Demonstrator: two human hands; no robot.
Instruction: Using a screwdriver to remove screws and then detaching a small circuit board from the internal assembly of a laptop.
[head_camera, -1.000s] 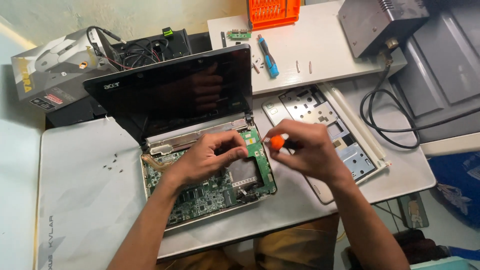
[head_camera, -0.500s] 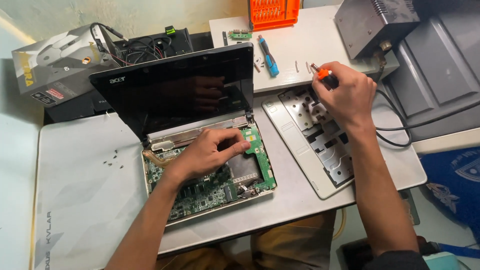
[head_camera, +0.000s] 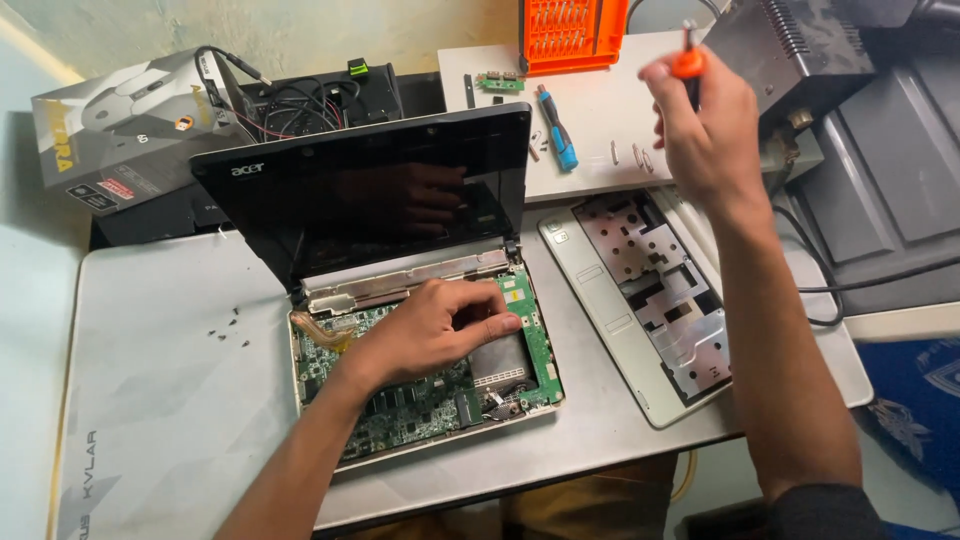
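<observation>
An opened small laptop (head_camera: 360, 190) lies on the table with its black screen raised and its green circuit board (head_camera: 420, 400) bare. My left hand (head_camera: 430, 325) rests on the board, its fingertips pinched near the silver metal part (head_camera: 500, 360). My right hand (head_camera: 705, 130) is lifted over the back right of the table, gripping a screwdriver with an orange cap (head_camera: 688, 55). Below it lies the removed silver laptop cover (head_camera: 640, 300), underside up.
Several tiny screws (head_camera: 228, 330) lie left of the laptop on the grey mat (head_camera: 150, 400). At the back are a blue-handled screwdriver (head_camera: 555, 125), an orange bit case (head_camera: 570, 30), a small green board (head_camera: 498, 80), a printed box (head_camera: 120, 130), and cables (head_camera: 300, 100). Grey equipment (head_camera: 790, 60) stands right.
My right hand has gone from the laptop board up and away to the back right, carrying the screwdriver. My left hand has stayed on the board.
</observation>
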